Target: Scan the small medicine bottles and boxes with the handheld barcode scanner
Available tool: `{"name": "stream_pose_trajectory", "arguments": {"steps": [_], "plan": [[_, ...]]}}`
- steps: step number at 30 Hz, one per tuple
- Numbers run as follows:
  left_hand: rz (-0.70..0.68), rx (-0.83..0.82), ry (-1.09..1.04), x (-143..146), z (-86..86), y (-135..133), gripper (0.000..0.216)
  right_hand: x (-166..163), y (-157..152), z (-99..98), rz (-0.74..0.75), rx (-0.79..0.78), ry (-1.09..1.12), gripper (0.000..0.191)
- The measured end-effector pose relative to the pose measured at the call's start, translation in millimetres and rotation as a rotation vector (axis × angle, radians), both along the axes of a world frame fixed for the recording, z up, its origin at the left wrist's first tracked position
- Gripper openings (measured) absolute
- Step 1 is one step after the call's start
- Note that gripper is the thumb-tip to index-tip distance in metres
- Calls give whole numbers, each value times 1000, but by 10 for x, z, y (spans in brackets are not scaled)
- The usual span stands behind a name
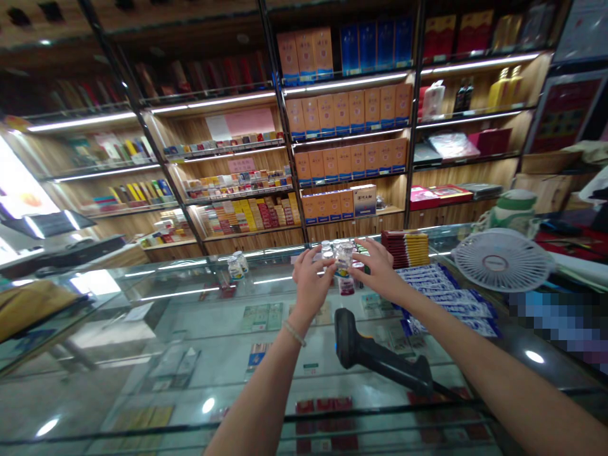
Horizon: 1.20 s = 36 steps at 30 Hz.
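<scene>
On the glass counter point(199, 354), a tight group of small clear bottles with silver-white caps stands between my hands. My left hand point(312, 278), a beaded bracelet on its wrist, has fingers curled against the left side of the front small bottle point(346, 272). From the other side, my right hand point(377, 269) bends its thumb and fingers towards the same bottle, which has a coloured label and a dark red lower part. The bottles behind are partly hidden by my fingers. Nearer to me lies a black barcode scanner point(380, 354).
Two more small bottles point(237, 266) stand to the left. On the right are red and yellow packs point(406, 249), blue-and-white sachets point(441, 297), a white fan point(503, 261) and a green-and-white jug point(513, 212). Shelves of boxed goods point(342, 164) line the back wall.
</scene>
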<state>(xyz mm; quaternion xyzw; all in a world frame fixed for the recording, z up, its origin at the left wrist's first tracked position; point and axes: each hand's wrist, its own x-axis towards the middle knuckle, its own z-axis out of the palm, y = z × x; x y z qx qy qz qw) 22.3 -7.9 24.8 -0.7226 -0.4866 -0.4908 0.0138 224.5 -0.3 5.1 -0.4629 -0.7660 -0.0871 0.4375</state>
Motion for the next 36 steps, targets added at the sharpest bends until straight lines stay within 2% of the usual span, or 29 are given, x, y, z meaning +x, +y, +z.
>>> {"name": "stream_pose_trajectory", "arguments": {"steps": [7, 12, 16, 23, 28, 32, 36], "plan": [[-55, 23, 82, 12, -11, 2, 24, -39, -43, 38, -51, 1, 138, 29], [-74, -42, 103, 44, -81, 17, 40, -85, -94, 73, -68, 26, 247, 26], [-49, -64, 120, 82, -106, -20, 38, -149, -108, 59, -91, 16, 277, 24], [-9, -39, 150, 118, -49, -107, 26, -248, -108, 9, -107, 14, 307, 28], [-27, -22, 163, 64, -36, -98, 25, -169, -129, 48, -133, 7, 228, 35], [-4, 21, 206, 1, -14, -101, 23, -8, -168, 148, -192, 107, 59, 38], [2, 79, 357, -52, -2, -123, 27, 101, -215, 198, -221, 215, -160, 40]]}}
